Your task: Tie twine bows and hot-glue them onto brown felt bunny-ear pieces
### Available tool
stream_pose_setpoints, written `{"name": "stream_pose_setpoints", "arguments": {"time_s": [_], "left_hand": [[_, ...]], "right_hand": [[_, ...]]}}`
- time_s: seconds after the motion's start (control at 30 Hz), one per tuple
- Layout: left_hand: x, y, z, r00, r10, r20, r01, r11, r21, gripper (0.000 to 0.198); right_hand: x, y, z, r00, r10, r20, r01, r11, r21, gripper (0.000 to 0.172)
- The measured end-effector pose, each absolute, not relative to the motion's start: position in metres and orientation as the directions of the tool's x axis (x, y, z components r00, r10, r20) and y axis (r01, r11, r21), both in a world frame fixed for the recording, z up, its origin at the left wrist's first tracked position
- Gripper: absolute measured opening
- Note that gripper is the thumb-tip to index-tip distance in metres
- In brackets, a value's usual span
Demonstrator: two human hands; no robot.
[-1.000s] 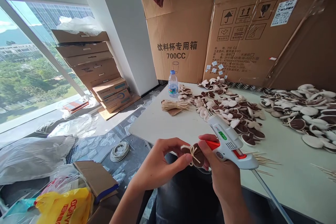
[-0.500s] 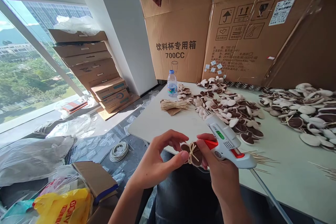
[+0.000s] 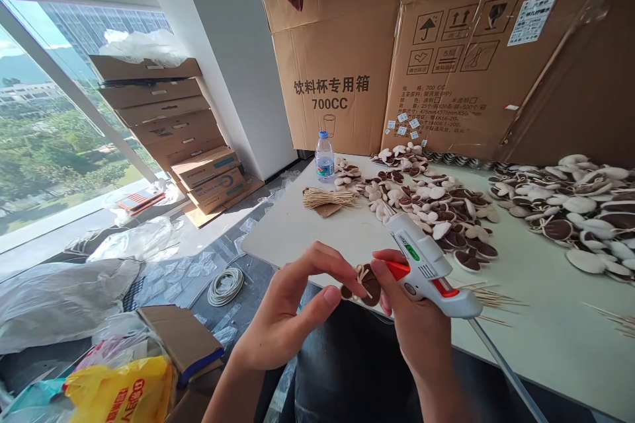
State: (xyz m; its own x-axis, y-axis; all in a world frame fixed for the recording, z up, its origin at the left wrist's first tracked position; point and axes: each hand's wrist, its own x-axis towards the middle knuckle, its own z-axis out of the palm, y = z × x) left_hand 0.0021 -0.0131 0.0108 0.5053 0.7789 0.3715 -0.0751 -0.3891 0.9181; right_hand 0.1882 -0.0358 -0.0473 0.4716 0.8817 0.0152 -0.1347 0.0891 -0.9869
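My right hand [image 3: 414,330] grips a white glue gun [image 3: 427,268] with an orange trigger, its nozzle pointing away up the table. The same hand's fingertips also pinch a small brown mushroom-shaped piece [image 3: 368,285] with a twine bow on it. My left hand [image 3: 292,307] is just left of that piece, fingers curled and apart, forefinger touching the bow, thumb a little off it. Both hands hover over my lap at the near edge of the white table [image 3: 307,231].
Piles of brown and white mushroom pieces [image 3: 436,205] cover the table's middle and right. A twine bundle [image 3: 330,198] and a water bottle [image 3: 325,157] stand at the far left corner. Wooden sticks [image 3: 491,297] lie right of the gun. Big cardboard boxes [image 3: 342,66] stand behind; bags and boxes litter the floor.
My left thumb has come off the brown piece and the hand has loosened; the piece now stays with my right fingertips. The glue gun has shifted slightly.
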Motion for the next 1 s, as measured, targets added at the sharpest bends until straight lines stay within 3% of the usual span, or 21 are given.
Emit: {"name": "stream_pose_setpoints", "arguments": {"time_s": [0.13,0.23,0.37,0.53,0.67,0.77,1.0], "left_hand": [[0.001,-0.018,0.013,0.520,0.789,0.329,-0.002,-0.383,0.924,0.027],[0.002,-0.024,0.017,0.461,0.817,0.347,0.174,-0.466,0.867,0.013],[0.008,-0.032,0.020,0.443,0.760,0.475,0.452,-0.647,0.614,0.014],[0.014,-0.032,0.018,0.453,0.617,0.643,0.633,-0.731,0.256,0.016],[0.013,-0.033,0.018,0.479,0.588,0.652,0.700,-0.704,0.119,0.013],[0.011,-0.036,0.019,0.466,0.604,0.646,0.692,-0.704,0.160,0.014],[0.007,-0.039,0.024,0.424,0.795,0.433,0.419,-0.596,0.685,0.011]], "right_hand": [[0.187,-0.035,-0.046,0.488,0.872,0.031,-0.108,0.096,-0.990,0.044],[0.187,-0.036,-0.045,0.512,0.858,0.045,-0.087,0.104,-0.991,0.042],[0.186,-0.035,-0.045,0.522,0.846,0.108,-0.034,0.147,-0.988,0.041],[0.182,-0.033,-0.051,0.544,0.830,0.125,-0.034,0.170,-0.985,0.040],[0.181,-0.033,-0.055,0.561,0.817,0.134,-0.010,0.168,-0.986,0.039],[0.181,-0.033,-0.056,0.562,0.812,0.158,0.022,0.176,-0.984,0.039],[0.180,-0.034,-0.054,0.555,0.818,0.151,-0.020,0.194,-0.981,0.038]]}}
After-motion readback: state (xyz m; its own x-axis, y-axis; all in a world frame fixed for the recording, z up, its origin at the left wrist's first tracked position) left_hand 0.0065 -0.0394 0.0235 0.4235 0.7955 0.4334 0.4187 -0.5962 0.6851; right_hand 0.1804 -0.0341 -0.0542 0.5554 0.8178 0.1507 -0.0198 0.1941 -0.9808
